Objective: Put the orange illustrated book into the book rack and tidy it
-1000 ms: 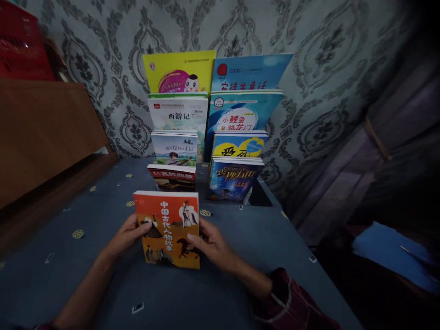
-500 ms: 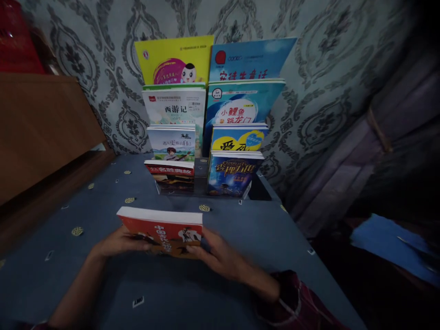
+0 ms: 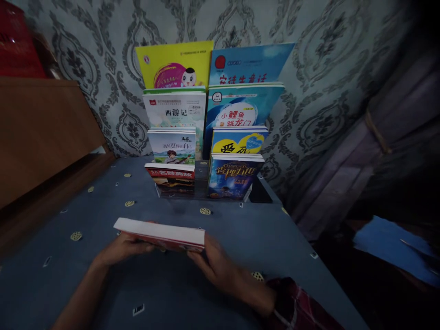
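A paperback book (image 3: 160,233) is held up off the cloth in front of me, its white page edge facing me and only a strip of the red-orange cover showing. My left hand (image 3: 125,250) grips its left end, thumb along the lower side. Round the right end, my right hand (image 3: 216,263) is closed with the thumb underneath. Beyond them stand two columns of upright books in tiers, among them a red-and-black book (image 3: 172,176) at the front left and a dark blue book (image 3: 232,176) at the front right.
Patterned blue-grey cloth (image 3: 103,206) covers the table. A wooden cabinet (image 3: 44,137) stands at the left with a red object (image 3: 19,41) on top. Behind the books is papered wall (image 3: 113,68); a tied curtain (image 3: 364,160) and blue cloth (image 3: 395,247) are on the right.
The book has tipped, so its front cover has mostly turned out of sight and the page edge faces me more. Both hands still hold it.
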Demonstrator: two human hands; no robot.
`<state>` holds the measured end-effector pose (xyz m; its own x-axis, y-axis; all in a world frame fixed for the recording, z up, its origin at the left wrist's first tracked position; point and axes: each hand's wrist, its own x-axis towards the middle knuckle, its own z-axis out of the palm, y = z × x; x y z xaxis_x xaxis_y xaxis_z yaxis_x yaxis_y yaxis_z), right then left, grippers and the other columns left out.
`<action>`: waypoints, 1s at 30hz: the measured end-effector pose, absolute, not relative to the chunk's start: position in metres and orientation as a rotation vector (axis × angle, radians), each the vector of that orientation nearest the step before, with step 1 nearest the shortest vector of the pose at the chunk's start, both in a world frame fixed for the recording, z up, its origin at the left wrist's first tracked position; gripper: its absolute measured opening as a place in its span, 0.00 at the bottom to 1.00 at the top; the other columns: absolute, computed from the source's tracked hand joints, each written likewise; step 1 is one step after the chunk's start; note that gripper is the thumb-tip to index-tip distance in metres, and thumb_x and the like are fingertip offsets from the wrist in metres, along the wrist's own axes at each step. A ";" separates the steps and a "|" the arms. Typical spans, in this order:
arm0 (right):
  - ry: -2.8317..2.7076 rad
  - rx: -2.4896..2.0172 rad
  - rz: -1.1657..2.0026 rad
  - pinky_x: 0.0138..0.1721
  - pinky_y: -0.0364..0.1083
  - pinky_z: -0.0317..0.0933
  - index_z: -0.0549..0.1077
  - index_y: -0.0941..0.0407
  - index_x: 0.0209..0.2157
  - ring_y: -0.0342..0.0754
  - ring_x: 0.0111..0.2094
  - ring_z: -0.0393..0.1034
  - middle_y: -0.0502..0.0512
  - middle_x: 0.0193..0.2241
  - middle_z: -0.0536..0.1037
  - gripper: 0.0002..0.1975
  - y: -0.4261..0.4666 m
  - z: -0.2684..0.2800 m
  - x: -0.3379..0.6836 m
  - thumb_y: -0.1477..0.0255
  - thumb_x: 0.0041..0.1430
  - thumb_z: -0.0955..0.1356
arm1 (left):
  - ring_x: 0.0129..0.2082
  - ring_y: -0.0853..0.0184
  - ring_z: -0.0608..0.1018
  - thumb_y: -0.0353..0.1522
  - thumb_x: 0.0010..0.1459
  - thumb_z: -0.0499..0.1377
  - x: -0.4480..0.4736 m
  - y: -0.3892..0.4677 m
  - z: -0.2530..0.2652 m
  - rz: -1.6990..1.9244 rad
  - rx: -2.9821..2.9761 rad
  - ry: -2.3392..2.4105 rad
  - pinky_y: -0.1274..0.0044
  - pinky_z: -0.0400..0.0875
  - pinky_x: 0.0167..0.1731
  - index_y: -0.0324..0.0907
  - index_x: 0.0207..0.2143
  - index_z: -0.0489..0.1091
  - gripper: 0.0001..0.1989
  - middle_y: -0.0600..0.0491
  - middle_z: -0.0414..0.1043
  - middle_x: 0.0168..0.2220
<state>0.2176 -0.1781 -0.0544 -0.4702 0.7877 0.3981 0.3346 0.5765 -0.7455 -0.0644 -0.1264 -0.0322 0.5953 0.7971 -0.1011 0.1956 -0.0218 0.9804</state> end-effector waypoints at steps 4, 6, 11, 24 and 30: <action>-2.034 -0.885 0.749 0.52 0.52 0.67 0.69 0.54 0.55 0.52 0.49 0.72 0.59 0.47 0.79 0.16 -0.180 -0.062 0.215 0.64 0.73 0.60 | 0.43 0.54 0.81 0.46 0.52 0.69 -0.061 -0.130 -0.028 0.645 1.551 0.839 0.67 0.74 0.47 0.41 0.43 0.78 0.21 0.47 0.81 0.40; -2.031 -0.887 0.757 0.51 0.52 0.68 0.69 0.55 0.55 0.52 0.49 0.72 0.59 0.47 0.79 0.16 -0.181 -0.061 0.214 0.64 0.73 0.60 | 0.43 0.54 0.81 0.45 0.52 0.69 -0.061 -0.130 -0.027 0.657 1.541 0.854 0.67 0.74 0.47 0.41 0.43 0.78 0.21 0.47 0.81 0.40; -2.026 -0.909 0.738 0.55 0.52 0.66 0.68 0.55 0.58 0.52 0.51 0.72 0.61 0.49 0.78 0.18 -0.183 -0.056 0.213 0.64 0.72 0.60 | 0.42 0.56 0.80 0.43 0.54 0.68 -0.062 -0.129 -0.026 0.622 1.603 0.826 0.69 0.74 0.45 0.41 0.43 0.78 0.18 0.47 0.81 0.39; -2.054 -0.918 0.626 0.56 0.51 0.69 0.67 0.50 0.60 0.55 0.54 0.73 0.59 0.53 0.78 0.19 -0.185 -0.062 0.219 0.65 0.70 0.63 | 0.43 0.57 0.80 0.43 0.55 0.68 -0.062 -0.128 -0.039 0.586 1.592 0.820 0.68 0.73 0.48 0.44 0.46 0.77 0.19 0.49 0.81 0.41; -2.042 -0.947 0.598 0.56 0.50 0.70 0.64 0.45 0.63 0.55 0.55 0.74 0.57 0.55 0.77 0.22 -0.191 -0.053 0.220 0.67 0.69 0.65 | 0.46 0.52 0.81 0.45 0.52 0.69 -0.061 -0.130 -0.040 0.580 1.587 0.864 0.63 0.73 0.51 0.45 0.46 0.81 0.21 0.45 0.82 0.45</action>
<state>0.2204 -0.1911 -0.0528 -0.4084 0.7884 0.4601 0.4153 0.6093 -0.6755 -0.0606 -0.1298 -0.0402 0.6031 0.7922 -0.0936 0.2136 -0.0473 0.9758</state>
